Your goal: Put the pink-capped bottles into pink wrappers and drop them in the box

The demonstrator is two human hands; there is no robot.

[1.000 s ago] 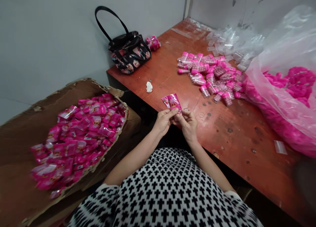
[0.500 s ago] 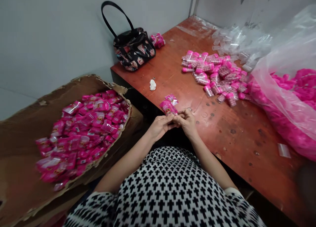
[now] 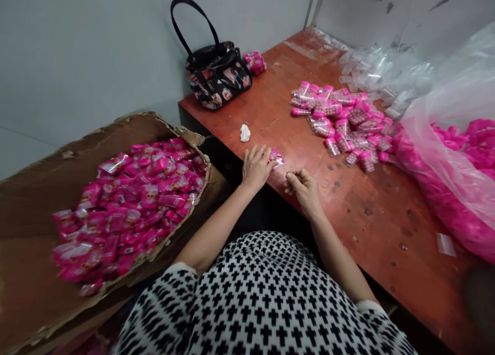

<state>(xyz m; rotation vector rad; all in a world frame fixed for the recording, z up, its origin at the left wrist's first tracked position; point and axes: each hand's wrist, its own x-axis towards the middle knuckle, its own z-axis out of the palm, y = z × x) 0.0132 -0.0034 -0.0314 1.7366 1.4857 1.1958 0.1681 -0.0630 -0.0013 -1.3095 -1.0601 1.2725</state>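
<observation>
My left hand [image 3: 257, 165] lies at the table's near edge, fingers spread, its fingertips beside a small pink printed packet [image 3: 276, 158] on the tabletop. Whether anything is under the palm is hidden. To the right of the packet, my right hand [image 3: 303, 188] is just over the table edge with thumb and index finger pinched together; anything between them is too small to make out. A lump of white material [image 3: 245, 133] sits behind my left hand.
A carton [image 3: 150, 119] of pink packets stands at the left. On the red table [image 3: 348, 216] are a floral handbag [image 3: 220, 82], pink-capped bottles [image 3: 340, 120], clear containers [image 3: 386, 69] and a large bag of pink caps [image 3: 444, 169].
My hands have moved apart, the left one forward and flat, the right one slightly rightward. The pink packet that was held between them is no longer visible.
</observation>
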